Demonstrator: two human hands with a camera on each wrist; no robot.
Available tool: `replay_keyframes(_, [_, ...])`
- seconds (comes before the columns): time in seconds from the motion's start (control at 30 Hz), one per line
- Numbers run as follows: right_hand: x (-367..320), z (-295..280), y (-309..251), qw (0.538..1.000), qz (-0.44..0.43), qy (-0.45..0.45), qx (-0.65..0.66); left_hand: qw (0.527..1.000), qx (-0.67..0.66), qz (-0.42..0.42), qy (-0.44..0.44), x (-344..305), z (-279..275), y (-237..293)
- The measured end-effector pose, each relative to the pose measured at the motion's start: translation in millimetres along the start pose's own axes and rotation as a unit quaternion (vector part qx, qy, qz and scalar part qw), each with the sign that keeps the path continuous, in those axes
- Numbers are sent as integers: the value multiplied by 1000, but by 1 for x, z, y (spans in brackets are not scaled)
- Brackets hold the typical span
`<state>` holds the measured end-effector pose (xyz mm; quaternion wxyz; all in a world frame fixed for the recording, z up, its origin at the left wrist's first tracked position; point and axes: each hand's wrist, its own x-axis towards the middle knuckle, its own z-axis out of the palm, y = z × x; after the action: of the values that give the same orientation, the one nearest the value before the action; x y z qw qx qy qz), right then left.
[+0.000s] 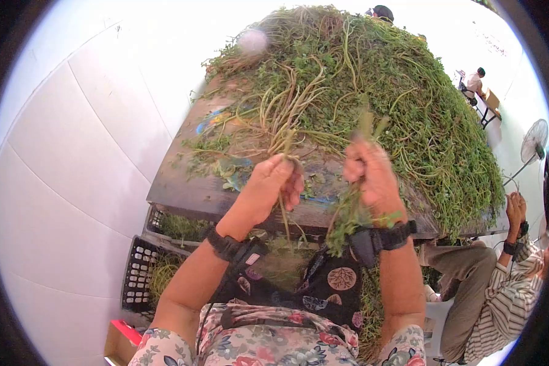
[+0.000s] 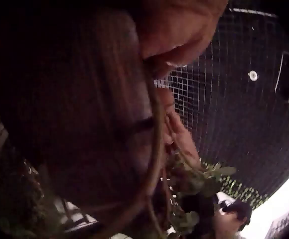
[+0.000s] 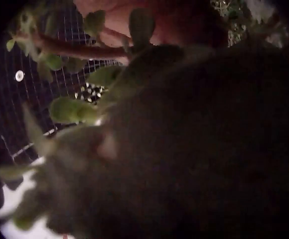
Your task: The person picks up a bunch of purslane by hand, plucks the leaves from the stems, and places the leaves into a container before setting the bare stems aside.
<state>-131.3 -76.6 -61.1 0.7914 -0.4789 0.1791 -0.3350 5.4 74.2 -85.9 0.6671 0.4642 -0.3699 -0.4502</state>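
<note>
In the head view the left hand pinches thin green stems that hang below its fingers and poke up above them. To its right, the right hand, slightly blurred, grips a leafy bunch that droops beside the wrist strap, with stem ends above the fist. The hands are apart, over the table's near edge. In the left wrist view, fingers hold a long curved stem. Leaves cover much of the right wrist view, with part of the right hand at the top.
A large heap of green plants covers much of the dark table. Black crates with greenery stand below at the left. At the right sits another person in a striped shirt, near a fan.
</note>
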Motion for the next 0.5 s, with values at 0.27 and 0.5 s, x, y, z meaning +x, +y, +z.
replay_keyframes(0.27, [-5, 33, 6, 982, 5, -72, -177, 992, 111, -12, -56, -2, 3, -1])
replay_keyframes(0.5, [28, 3, -21, 996, -73, 35, 25, 994, 90, 1, -62, -3, 5, 0])
